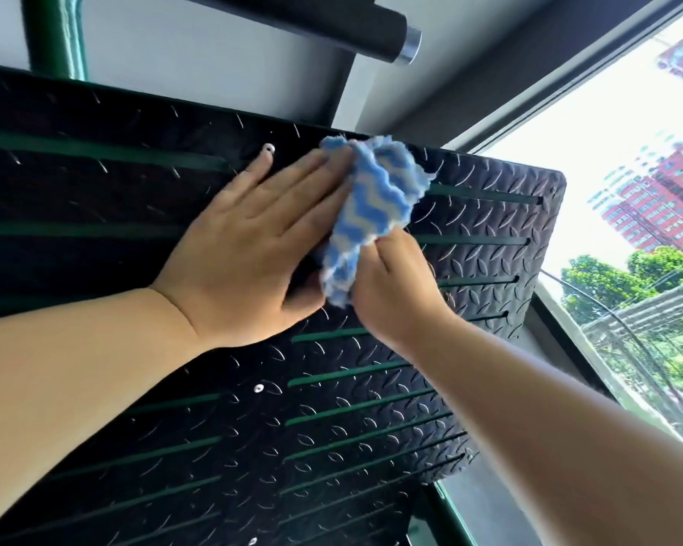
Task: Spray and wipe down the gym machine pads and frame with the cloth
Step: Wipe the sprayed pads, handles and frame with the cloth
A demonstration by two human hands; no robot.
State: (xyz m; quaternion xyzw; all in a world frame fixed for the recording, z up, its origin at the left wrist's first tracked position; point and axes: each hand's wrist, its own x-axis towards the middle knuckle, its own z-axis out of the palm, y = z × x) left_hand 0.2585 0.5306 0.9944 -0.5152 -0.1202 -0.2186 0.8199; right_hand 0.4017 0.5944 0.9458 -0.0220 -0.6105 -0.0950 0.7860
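A black diamond-pattern footplate [485, 214] with green slots fills most of the head view, tilted up toward the window. A blue and white zigzag cloth [375, 202] lies bunched on the plate near its upper middle. My left hand [253, 246] rests flat on the plate, its straight fingers lying against the cloth's left side. My right hand [395, 285] pinches the cloth's lower edge with curled fingers. No spray bottle is in view.
A black foam roller pad [332, 25] with a chrome end cap hangs above the plate. A green frame tube [56, 37] rises at the upper left. A large window [627, 159] lies to the right, close to the plate's edge.
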